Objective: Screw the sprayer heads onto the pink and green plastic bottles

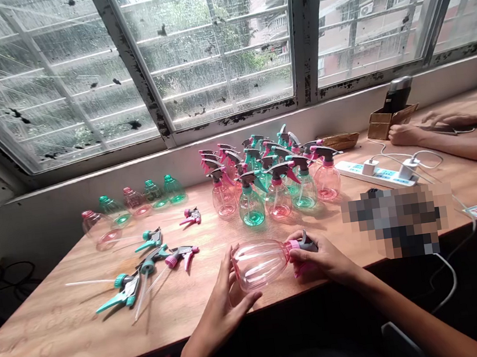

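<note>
A clear pink spray bottle (pixel 260 262) lies on its side just above the wooden table's (pixel 57 337) front edge. My left hand (pixel 229 305) cups its base with the fingers curled round it. My right hand (pixel 322 258) is wrapped round the pink collar and grey trigger head (pixel 305 244) at the bottle's neck. Loose trigger heads with dip tubes (pixel 145 270) lie to the left. Behind them stand several headless pink and green bottles (pixel 136 203).
A cluster of finished pink and green spray bottles (pixel 274 179) stands at the table's middle back. A white power strip (pixel 374 174) with chargers and cables lies to the right. Another person's arms (pixel 448 136) rest at the far right, near a cardboard box (pixel 389 118).
</note>
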{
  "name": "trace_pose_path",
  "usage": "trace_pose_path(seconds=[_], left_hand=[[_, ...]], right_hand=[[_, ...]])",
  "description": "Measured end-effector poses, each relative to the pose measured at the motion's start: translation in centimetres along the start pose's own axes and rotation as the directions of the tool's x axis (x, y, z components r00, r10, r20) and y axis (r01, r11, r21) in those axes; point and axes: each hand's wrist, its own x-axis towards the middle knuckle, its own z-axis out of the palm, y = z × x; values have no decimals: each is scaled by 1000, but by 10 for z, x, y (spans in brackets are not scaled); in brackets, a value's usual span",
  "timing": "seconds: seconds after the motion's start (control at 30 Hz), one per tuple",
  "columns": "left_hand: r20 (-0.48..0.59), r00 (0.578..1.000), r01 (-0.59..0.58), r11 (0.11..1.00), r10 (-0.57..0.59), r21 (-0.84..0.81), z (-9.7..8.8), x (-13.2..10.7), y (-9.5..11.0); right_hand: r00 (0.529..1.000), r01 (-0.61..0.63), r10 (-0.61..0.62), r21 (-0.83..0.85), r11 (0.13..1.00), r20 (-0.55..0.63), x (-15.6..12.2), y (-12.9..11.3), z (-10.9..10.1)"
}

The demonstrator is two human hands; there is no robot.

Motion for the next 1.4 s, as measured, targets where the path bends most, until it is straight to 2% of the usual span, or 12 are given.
trace_pose_path(seconds=[0.13,0.27,0.53,0.8,1.0,1.27,1.4], left_hand=[[-23,999,-27,998,29,50,-1,0,-5],[-17,1000,-3,1000,4,29,-2,-1,-11],[-12,1000,-4,1000,5,14,0,1,-2],[-13,1000,20,1000,-19,13,-1,0,-8],[-11,999,49,999,-49,-2,0,-1,-4],[-28,1000,3,998,-1,63,-1,0,-9],[-10,1000,0,999,0,39,0,-1,-10]], right_hand=[[1000,7,-7,18,1000,12,1,0,0],[1000,7,-7,12,1000,6,1,0,0],[999,-32,32,15,999,-16,0,-1,0],[1000,-21,21,33,999,-11,0,-3,1],[1000,-30,30,18,999,-4,1,-4,2],[1000,-31,31,9,999,-7,0,-6,2],[999,-34,34,-2,999,-13,0,-6,3]])
